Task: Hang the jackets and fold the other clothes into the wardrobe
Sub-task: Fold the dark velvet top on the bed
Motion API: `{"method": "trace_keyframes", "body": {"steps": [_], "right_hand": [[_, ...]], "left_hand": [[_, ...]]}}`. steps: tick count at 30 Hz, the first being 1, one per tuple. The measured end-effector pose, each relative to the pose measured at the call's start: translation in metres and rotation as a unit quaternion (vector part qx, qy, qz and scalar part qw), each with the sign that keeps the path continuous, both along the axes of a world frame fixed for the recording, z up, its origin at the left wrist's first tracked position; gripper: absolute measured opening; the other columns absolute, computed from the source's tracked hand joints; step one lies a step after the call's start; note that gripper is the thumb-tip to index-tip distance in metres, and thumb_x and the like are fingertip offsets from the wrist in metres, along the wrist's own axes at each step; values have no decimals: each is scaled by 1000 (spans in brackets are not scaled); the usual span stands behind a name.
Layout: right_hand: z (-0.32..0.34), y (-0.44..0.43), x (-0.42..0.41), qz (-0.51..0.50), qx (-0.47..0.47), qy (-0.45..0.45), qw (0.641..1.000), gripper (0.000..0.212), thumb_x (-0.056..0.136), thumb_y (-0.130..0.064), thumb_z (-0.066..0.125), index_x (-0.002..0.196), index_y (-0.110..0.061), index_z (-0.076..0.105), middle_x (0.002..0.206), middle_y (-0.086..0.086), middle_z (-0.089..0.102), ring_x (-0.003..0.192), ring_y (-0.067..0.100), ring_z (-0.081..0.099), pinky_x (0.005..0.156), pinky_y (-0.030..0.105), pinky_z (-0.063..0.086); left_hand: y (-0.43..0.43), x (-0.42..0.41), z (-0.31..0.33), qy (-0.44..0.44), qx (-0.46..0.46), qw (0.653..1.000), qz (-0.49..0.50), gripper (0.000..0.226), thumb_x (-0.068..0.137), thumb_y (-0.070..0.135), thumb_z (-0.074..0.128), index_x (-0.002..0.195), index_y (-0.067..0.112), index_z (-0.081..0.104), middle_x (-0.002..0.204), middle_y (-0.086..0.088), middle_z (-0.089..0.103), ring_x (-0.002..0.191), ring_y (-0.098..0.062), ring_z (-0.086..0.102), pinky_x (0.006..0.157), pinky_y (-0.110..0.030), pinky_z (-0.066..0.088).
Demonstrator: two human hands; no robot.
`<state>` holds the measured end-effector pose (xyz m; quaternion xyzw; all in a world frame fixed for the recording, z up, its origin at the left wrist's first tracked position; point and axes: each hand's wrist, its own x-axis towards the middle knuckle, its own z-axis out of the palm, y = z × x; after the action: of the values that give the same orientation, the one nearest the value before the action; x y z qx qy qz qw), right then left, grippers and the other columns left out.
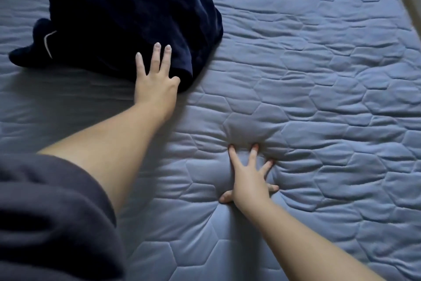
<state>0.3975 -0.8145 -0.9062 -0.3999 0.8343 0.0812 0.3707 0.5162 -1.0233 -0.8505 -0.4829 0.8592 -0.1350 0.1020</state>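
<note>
Your left fingers lie straight and slightly spread, flat on top of the dark navy garment. Three of them show; the forefinger is hidden at the cloth's folded edge, and it cannot be told whether it lies under the fabric. The thumb of your left hand butts against that same fold on the near side. The garment spreads away from these fingertips, up and to the left, in a loose heap, with a thin pale line showing on its far-left part. Your right fingers are splayed wide and straight, with the tips pressed into the blue quilted bed cover, which dimples around them. Your right hand holds nothing and sits well apart from the garment, nearer to you and to the right. A dark grey sleeve covers your left upper arm.
</note>
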Motion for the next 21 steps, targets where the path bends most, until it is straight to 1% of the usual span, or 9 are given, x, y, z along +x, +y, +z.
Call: {"method": "trace_keyframes", "body": {"steps": [2, 5, 8, 11, 13, 16, 17, 19, 21], "right_hand": [[-2, -1, -1, 5, 3, 3, 1000, 128, 60, -43, 87, 140, -59, -13, 149, 0, -39, 140, 48, -18, 95, 80, 21], [-4, -2, -2, 13, 11, 7, 1000, 129, 60, -44, 86, 139, -59, -14, 148, 1, -40, 139, 49, -20, 96, 80, 20], [-6, -3, -4, 15, 9, 9, 1000, 130, 58, -44, 88, 139, -60, -13, 147, 0, -42, 138, 50, -20, 96, 79, 19], [-1, -5, -3, 19, 11, -4, 1000, 126, 56, -45, 88, 139, -61, -6, 149, -2, -39, 139, 50, -19, 98, 79, 17], [8, -5, -8, 17, 5, -24, 1000, 121, 59, -44, 87, 141, -60, 0, 152, -3, -36, 140, 48, -18, 100, 77, 17], [32, -1, -32, 61, -17, -80, 995, 98, 73, -42, 79, 150, -38, 19, 160, 10, -11, 146, 37, 5, 116, 53, 17], [43, 5, -42, 43, -41, -123, 991, 87, 77, -37, 77, 150, -27, 29, 160, 13, 7, 144, 30, 22, 114, 38, 25], [64, 27, -51, -79, -102, -225, 966, 65, 83, -26, 73, 141, -12, 46, 142, 12, 47, 112, 16, 55, 85, 19, 46], [83, 51, -46, -191, -124, -298, 927, 51, 88, -25, 68, 135, -13, 51, 123, 6, 59, 85, 8, 57, 62, 21, 45]], "left_hand": [[-12, -4, -1, -12, 7, 1000, -6, 34, 91, 8, 44, 123, 14, 53, 154, -17, 22, 144, -32, 16, 113, -61, 6], [-19, -3, 3, 158, 33, 987, 3, 28, 88, -5, 44, 106, 4, 63, 113, -18, 60, 106, -37, 54, 106, -47, 31], [-13, 3, 11, 336, 90, 937, 41, 23, 90, 2, 49, 97, 11, 68, 99, -9, 66, 93, -33, 59, 81, -37, 43], [22, 11, 15, 445, 177, 869, 126, 25, 89, 5, 44, 83, 20, 62, 68, 5, 56, 66, -19, 51, 62, -28, 37], [53, 24, 19, 500, 243, 807, 199, 30, 87, 3, 40, 73, 24, 56, 61, 7, 49, 56, -12, 43, 54, -28, 33], [110, 57, 28, 500, 320, 768, 239, 23, 77, 11, 44, 62, 25, 54, 56, 4, 49, 54, -12, 41, 52, -28, 32], [134, 65, 32, 490, 352, 759, 243, 16, 70, 18, 45, 59, 24, 54, 56, 3, 49, 55, -12, 41, 54, -28, 32], [182, 77, 35, 477, 429, 728, 240, 12, 61, 22, 43, 55, 23, 53, 58, 0, 52, 59, -13, 43, 59, -28, 32], [231, 89, 38, 413, 509, 718, 233, 18, 70, 18, 48, 54, 25, 53, 54, 7, 54, 58, -12, 46, 60, -26, 35]]}}
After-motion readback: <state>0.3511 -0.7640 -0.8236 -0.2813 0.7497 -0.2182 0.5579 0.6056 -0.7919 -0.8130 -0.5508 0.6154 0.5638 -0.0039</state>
